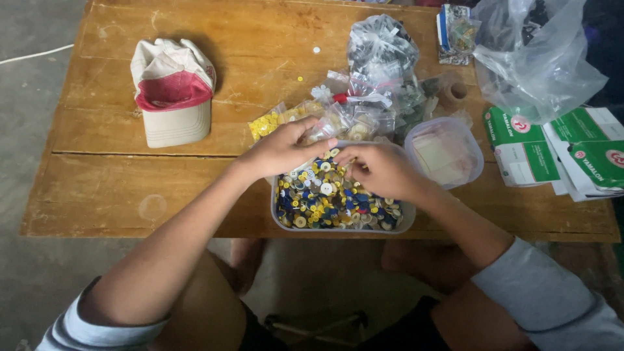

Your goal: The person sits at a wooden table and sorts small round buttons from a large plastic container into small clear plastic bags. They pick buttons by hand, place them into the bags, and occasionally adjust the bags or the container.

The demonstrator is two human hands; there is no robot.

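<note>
A clear plastic tub full of mixed yellow, blue and white buttons stands at the near edge of the wooden table. My left hand hovers over the tub's far left corner, fingers curled, thumb and fingertips close together near a small clear bag. My right hand rests over the tub's far right part, fingers bent down into the buttons. What either hand pinches is hidden by the fingers.
Small clear bags of buttons pile behind the tub, one holding yellow buttons. A clear lid lies to the right. A white and red cap sits at left. Green and white boxes and a large plastic bag are at right.
</note>
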